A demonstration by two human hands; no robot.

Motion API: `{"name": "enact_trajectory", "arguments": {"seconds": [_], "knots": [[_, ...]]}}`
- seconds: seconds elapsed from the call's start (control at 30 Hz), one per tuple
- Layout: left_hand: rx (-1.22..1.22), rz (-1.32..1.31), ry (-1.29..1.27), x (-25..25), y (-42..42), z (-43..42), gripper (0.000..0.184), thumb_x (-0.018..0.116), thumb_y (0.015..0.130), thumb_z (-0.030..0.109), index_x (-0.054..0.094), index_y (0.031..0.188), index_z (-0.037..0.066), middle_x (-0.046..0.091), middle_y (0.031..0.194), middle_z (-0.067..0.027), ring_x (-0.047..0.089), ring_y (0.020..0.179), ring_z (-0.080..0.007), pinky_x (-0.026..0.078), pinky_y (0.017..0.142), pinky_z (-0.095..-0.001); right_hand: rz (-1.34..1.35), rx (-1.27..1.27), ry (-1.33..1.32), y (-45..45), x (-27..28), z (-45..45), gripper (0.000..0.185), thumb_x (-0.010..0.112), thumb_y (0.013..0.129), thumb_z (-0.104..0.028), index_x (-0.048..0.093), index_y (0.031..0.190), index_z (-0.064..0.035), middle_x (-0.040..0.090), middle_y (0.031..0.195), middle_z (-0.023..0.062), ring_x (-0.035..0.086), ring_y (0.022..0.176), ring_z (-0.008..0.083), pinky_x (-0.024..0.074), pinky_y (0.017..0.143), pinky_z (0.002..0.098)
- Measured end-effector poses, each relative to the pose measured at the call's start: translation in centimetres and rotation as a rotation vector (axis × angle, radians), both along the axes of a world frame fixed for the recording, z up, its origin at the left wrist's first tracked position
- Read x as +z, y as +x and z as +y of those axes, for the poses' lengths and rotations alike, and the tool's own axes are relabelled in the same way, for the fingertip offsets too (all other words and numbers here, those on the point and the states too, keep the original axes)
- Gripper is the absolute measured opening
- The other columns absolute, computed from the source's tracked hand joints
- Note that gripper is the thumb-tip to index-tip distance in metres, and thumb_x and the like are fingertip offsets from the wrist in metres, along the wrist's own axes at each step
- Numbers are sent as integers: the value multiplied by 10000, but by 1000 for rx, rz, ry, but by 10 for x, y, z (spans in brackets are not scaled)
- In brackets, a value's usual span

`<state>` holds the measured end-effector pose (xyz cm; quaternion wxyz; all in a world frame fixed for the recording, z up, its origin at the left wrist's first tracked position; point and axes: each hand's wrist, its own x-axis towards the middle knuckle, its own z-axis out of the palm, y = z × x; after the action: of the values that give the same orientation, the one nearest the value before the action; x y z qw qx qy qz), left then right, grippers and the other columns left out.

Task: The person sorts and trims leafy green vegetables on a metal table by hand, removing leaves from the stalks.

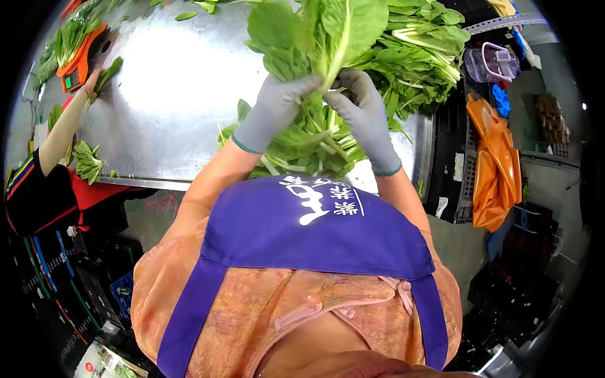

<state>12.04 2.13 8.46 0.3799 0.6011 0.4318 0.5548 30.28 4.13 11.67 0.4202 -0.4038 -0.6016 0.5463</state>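
Both hands wear grey gloves and meet at the base of a bunch of leafy greens (334, 38) above the metal table (170, 126). My left hand (283, 104) is closed round the lower left side of the bunch. On the right, my right hand (365, 110) pinches at the stem end with thumb and fingers. Loose greens (315, 145) lie on the table below the hands, partly hidden by them. A large pile of greens (416, 57) lies just to the right of the bunch.
A co-worker's arm (60, 135) reaches in at the left, holding a leaf near an orange scale (79, 60) with greens on it. Small greens (88, 162) lie by the left front edge. At the right are a purple-lidded jug (491, 63) and an orange plastic bag (495, 164).
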Motion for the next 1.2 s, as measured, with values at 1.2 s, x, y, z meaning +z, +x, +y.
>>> {"name": "enact_trajectory", "arguments": {"seconds": [1.2], "knots": [[145, -335, -116, -6, 24, -2, 453, 674, 717, -121, 713, 1111, 99, 716, 1042, -109, 679, 997, -284, 525, 888, -343, -111, -178, 75, -9, -12, 7, 294, 728, 807, -85, 495, 964, -1, 560, 752, 8, 484, 595, 33, 387, 517, 207]]}}
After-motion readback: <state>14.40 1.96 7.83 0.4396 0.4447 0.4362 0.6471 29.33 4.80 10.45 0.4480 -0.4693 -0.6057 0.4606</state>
